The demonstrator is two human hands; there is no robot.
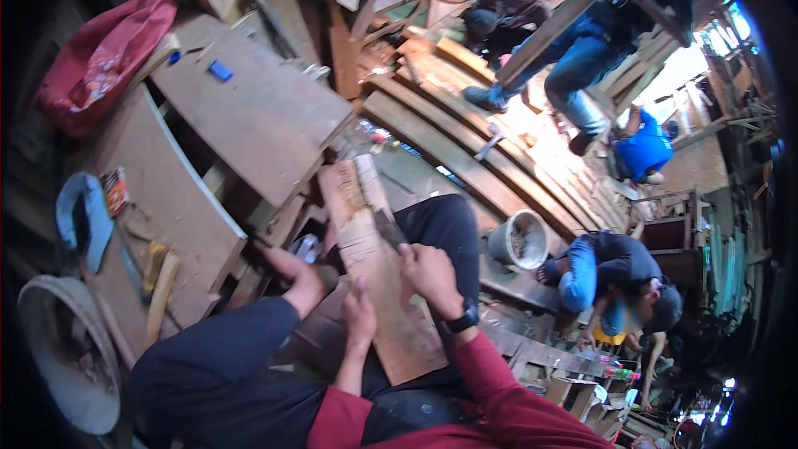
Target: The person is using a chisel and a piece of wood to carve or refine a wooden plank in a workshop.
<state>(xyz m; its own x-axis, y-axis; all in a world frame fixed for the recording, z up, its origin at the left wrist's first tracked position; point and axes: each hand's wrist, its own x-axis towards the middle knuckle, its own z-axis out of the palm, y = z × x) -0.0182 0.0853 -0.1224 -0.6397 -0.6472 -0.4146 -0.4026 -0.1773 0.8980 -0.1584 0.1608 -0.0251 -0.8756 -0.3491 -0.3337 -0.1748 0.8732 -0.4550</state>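
Observation:
A rough plank (378, 283) lies tilted across my lap, with a ragged split and cracked patches near its far end. My left hand (359, 316) is closed on the plank's left edge, thumb pointing up. My right hand (431, 276), a dark watch on its wrist, grips a dark flat-bladed tool (387, 229). The blade rests on or just over the plank near its right edge, pointing away from me. Whether it is a scraper, a knife or a chisel I cannot tell, since my fingers hide the handle.
Wide boards (249, 108) lie to my left with a blue block (220, 71), a red cloth bag (108, 58) and a wooden-handled tool (162, 295). Buckets (519, 239) stand on both sides. Ahead are stacked planks (474, 150) with a hammer (490, 141). Several people work nearby, one carrying a wooden frame.

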